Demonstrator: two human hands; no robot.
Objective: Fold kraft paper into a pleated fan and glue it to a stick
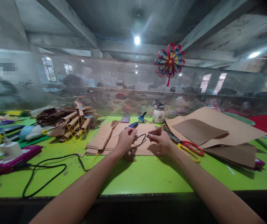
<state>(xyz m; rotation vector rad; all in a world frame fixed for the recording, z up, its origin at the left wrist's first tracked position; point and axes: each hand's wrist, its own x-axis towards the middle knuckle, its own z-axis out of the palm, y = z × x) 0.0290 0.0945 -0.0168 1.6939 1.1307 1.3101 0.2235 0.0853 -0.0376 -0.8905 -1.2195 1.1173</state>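
Observation:
My left hand (126, 138) is closed in a pinch over a stack of brown paper sheets (107, 129); what its fingertips hold, if anything, is too small to tell. To the right, my right hand (160, 139) is also closed, with a small dark bit at its fingertips that I cannot make out. Just behind my left hand lies a blue glue gun (132, 125), partly hidden. A black cord (142, 141) loops between the hands. Left of them a rolled paper piece with a fringed end (107, 137) rests on the sheets.
Red-handled scissors (193, 147) and a yellow-handled pair (188, 153) lie beside my right forearm. Large brown sheets (217, 124) spread rightward. Fringed paper rolls (74, 121) are heaped left. A purple power strip (16, 160) trails cable. Behind stand a jar (159, 113) and a small blue bottle (141, 118).

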